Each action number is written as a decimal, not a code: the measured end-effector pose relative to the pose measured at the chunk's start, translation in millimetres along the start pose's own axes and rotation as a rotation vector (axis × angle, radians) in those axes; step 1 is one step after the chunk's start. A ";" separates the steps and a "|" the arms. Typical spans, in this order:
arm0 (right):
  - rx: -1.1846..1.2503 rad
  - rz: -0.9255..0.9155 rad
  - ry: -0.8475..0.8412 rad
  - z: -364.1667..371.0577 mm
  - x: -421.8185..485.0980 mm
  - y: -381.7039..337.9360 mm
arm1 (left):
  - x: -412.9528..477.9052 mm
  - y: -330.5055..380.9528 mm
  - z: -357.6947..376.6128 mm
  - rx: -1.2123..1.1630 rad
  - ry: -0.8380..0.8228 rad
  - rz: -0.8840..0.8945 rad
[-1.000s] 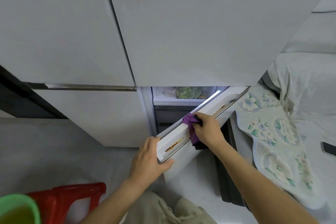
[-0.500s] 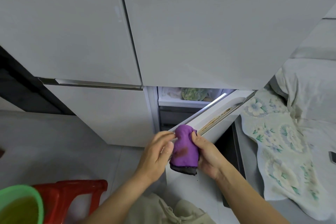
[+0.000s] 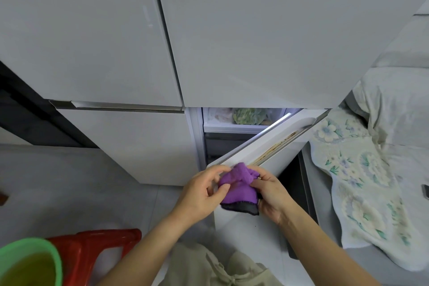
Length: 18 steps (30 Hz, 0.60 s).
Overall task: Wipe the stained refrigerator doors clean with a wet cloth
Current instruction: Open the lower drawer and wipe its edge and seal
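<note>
Below the shut grey upper refrigerator doors, the lower right door stands ajar with brown stains along its top edge, and just before its near corner the left grip and right grip both pinch the bunched purple cloth with curled fingers.

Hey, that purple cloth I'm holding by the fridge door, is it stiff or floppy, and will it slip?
Probably floppy: the purple cloth bunches and folds between the left hand and right hand. Its fuzzy-looking surface likely grips rather than slips. It seems light, since a mere pinch from each side holds it up.
</note>
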State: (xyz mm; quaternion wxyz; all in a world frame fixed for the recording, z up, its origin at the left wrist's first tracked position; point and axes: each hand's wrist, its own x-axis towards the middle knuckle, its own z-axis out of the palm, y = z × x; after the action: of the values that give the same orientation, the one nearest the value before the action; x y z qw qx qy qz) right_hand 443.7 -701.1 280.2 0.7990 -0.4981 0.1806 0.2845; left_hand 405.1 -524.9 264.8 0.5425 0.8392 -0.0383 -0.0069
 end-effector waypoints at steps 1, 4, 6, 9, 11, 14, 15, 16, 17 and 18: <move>0.013 -0.015 0.014 0.8 1.5 1.0 | 0.1 0.5 -2.6 -0.025 -0.017 -0.024; -0.007 -0.049 0.008 5.5 4.6 3.9 | 2.6 1.7 -11.4 -0.098 -0.038 -0.126; -0.045 -0.073 -0.032 10.6 5.8 6.2 | 6.8 2.5 -15.8 -0.108 -0.058 -0.176; -0.205 -0.134 -0.045 18.3 7.3 11.0 | 12.0 4.9 -17.8 -0.053 -0.131 -0.212; -0.335 -0.155 -0.046 22.0 6.0 13.7 | 12.6 3.6 -16.3 0.083 -0.178 -0.182; -0.272 -0.060 -0.028 20.3 1.7 13.5 | 13.8 2.2 -16.4 0.143 -0.152 -0.160; -0.196 -0.021 -0.015 18.7 -0.7 13.0 | 15.1 1.5 -17.3 0.076 -0.130 -0.167; -0.125 -0.003 -0.009 16.5 -3.2 12.8 | 16.7 2.0 -17.7 0.014 -0.118 -0.168; -0.083 0.002 -0.022 13.8 -5.7 13.0 | 18.2 0.8 -17.9 -0.020 -0.121 -0.164; -0.063 0.008 -0.052 12.5 -8.9 13.1 | 19.4 -1.0 -18.4 -0.023 -0.141 -0.152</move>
State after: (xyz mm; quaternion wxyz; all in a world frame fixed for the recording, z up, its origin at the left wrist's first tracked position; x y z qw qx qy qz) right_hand 428.7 -687.8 281.7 0.7862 -0.5147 0.1529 0.3059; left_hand 425.4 -509.2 272.1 0.5458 0.8309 -0.0124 -0.1076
